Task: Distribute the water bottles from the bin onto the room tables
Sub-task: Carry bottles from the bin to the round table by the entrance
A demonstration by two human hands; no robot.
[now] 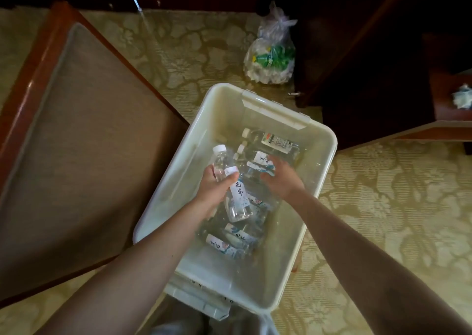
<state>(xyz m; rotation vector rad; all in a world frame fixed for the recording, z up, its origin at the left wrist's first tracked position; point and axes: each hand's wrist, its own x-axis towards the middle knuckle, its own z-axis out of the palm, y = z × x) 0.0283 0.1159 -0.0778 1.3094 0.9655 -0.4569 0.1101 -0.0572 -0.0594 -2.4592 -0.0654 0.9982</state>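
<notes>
A white plastic bin (319, 156) stands on the carpet with several clear water bottles (229, 242) lying inside it. My left hand (213, 189) holds two bottles (237, 196) by their upper parts, white caps pointing away from me, above the bin's left half. My right hand (281, 179) reaches down into the bin and its fingers curl over another labelled bottle (260, 159) lying there. More bottles lie near the bin's far end, partly hidden by my hands.
A wood-framed table (76, 130) with a brown top stands at the left, right beside the bin. Dark wooden furniture (370, 66) rises at the back right. A clear plastic bag (270, 53) of empty bottles sits on the patterned carpet behind the bin.
</notes>
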